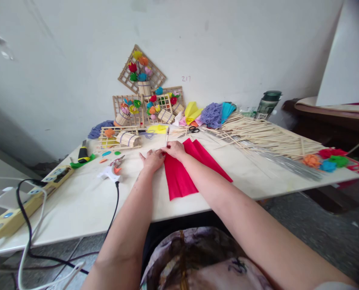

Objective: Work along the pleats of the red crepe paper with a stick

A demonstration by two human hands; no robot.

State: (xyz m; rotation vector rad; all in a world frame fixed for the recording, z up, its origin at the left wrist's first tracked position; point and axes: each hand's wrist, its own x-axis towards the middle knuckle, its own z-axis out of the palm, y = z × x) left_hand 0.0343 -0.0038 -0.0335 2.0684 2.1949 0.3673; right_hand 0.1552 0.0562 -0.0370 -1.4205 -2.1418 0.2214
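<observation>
A sheet of red crepe paper lies on the table in front of me, with fold lines running down it. My right hand is closed at the paper's far left corner, its fingertips pinched together. Beside it, my left hand grips the paper's left edge between thumb and fingers, with the little finger sticking out. Both hands' fingertips nearly meet, and the bit of paper between them is hidden. A thin white pen points away just beyond the right fingers; whether they touch it, I cannot tell.
To the left are a hot glue gun, a yellow-black utility knife and a power strip with cables. Stick lattices with paper flowers stand at the wall. Scissors, purple yarn, wooden sticks and a bottle lie or stand rightward.
</observation>
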